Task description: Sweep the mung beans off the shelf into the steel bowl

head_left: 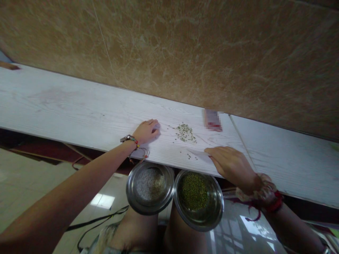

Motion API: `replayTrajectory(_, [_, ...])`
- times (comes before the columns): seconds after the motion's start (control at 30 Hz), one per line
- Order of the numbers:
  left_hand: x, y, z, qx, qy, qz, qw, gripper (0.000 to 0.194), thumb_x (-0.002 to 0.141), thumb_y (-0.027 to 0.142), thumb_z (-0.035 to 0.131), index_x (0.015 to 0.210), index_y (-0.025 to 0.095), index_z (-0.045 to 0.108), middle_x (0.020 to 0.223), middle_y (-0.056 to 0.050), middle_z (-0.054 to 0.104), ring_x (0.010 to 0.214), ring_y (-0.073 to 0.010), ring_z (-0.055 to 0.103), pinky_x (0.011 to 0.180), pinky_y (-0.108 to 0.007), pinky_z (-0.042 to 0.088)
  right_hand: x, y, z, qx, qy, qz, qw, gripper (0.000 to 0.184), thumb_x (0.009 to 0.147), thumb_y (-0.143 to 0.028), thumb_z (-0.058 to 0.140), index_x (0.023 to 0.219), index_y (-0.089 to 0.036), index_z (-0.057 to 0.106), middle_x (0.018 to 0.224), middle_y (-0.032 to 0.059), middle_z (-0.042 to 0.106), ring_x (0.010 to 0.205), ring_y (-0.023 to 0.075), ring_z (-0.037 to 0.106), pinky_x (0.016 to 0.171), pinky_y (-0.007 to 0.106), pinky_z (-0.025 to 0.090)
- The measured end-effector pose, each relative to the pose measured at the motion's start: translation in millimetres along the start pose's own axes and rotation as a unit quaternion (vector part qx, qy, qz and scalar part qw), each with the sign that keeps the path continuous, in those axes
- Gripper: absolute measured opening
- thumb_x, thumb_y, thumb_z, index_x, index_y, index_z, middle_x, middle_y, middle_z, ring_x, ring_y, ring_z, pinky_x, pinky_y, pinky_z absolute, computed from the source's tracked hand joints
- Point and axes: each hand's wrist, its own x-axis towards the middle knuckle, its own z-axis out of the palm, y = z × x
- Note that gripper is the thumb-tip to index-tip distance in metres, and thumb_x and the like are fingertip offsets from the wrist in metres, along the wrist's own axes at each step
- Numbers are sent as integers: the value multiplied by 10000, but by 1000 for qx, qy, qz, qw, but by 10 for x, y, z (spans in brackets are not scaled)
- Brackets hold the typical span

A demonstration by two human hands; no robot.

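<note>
Small green beans (185,133) lie in a loose pile on the white wood-grain ledge, with several stray ones nearer the front edge. To the left of the pile, my left hand (146,132) rests on the ledge, fingers bent and thumb apart, with nothing visible in it. My right hand (230,164) is over the ledge to the right of the stray beans, its fingers pressed together; a faint pale strip by the fingertips is too blurred to name. Below the ledge are a steel bowl of white grains (149,185) and a steel bowl of green beans (194,192).
Both bowls sit on my lap, touching side by side. A pixelated flat object (212,120) lies on the ledge (79,109) near the brown marbled wall (169,53). A dark strap (97,220) hangs at the lower left above the tiled floor (23,183).
</note>
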Motion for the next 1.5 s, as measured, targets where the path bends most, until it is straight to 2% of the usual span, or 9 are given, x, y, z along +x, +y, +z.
replayTrajectory(0.2, [2, 0, 1, -1, 5, 1, 1000, 384, 830, 268, 412, 1180, 184, 545, 1226, -88, 616, 1139, -252, 561, 1014, -409, 423, 2, 22, -6, -2, 10, 21, 1000, 246, 884, -93, 447, 954, -135, 679, 835, 82, 735, 715, 169, 654, 647, 294, 504])
replayTrajectory(0.43, [1, -12, 19, -3, 6, 2, 1000, 407, 839, 277, 410, 1210, 177, 543, 1265, -97, 601, 1198, -262, 530, 1034, -424, 412, 66, -9, 84, -16, -2, -5, 1000, 262, 871, -74, 430, 949, -124, 675, 825, 85, 732, 688, 167, 648, 624, 289, 495])
replayTrajectory(0.57, [4, -5, 12, -2, 2, -1, 1000, 423, 837, 277, 407, 1222, 165, 541, 1292, -106, 587, 1219, -260, 519, 1045, -422, 406, 51, 89, 105, -45, -6, 33, 998, 255, 870, -74, 444, 954, -132, 678, 823, 85, 734, 690, 176, 652, 617, 294, 483])
replayTrajectory(0.67, [5, 8, 2, 6, -9, -4, 1000, 443, 841, 284, 394, 1227, 121, 537, 1326, -139, 559, 1232, -263, 511, 1054, -409, 398, 47, 104, 58, -41, 18, 49, 998, 239, 893, -106, 447, 981, -130, 668, 842, 87, 734, 707, 177, 651, 634, 298, 480])
replayTrajectory(0.9, [-6, 18, -4, 16, -8, -7, 1000, 435, 851, 286, 384, 1233, 136, 528, 1324, -130, 563, 1227, -259, 515, 1049, -417, 402, 267, 44, 120, -65, 19, 44, 997, 255, 867, -62, 426, 958, -119, 657, 780, 80, 710, 657, 173, 605, 601, 303, 418])
replayTrajectory(1.03, [-2, 2, 12, 17, -8, -7, 1000, 424, 850, 277, 393, 1229, 144, 526, 1311, -120, 573, 1200, -253, 534, 1044, -414, 404, 439, 79, 296, -68, 22, 19, 997, 273, 851, -39, 412, 909, -145, 656, 741, 62, 686, 650, 173, 581, 607, 308, 387])
replayTrajectory(1.23, [0, -13, 25, 17, -9, -4, 1000, 432, 859, 284, 401, 1240, 124, 524, 1328, -131, 562, 1252, -253, 494, 1064, -404, 382, 568, 90, 509, -17, 41, -28, 999, 271, 873, -32, 409, 855, -159, 647, 800, 67, 699, 720, 166, 600, 660, 303, 430])
replayTrajectory(1.37, [1, -1, 16, 17, -1, -3, 1000, 417, 849, 263, 408, 1229, 144, 533, 1308, -116, 579, 1219, -246, 525, 1047, -401, 403, 476, 56, 517, 11, 45, -75, 996, 261, 892, -49, 411, 881, -154, 650, 834, 76, 709, 757, 168, 618, 699, 317, 468])
replayTrajectory(1.5, [5, 13, 9, 20, -8, -5, 1000, 420, 846, 265, 401, 1218, 121, 534, 1322, -137, 565, 1229, -254, 516, 1052, -409, 400, 271, 85, 401, 23, 79, -100, 992, 311, 863, 19, 381, 934, -132, 643, 881, 91, 722, 827, 172, 645, 737, 327, 492])
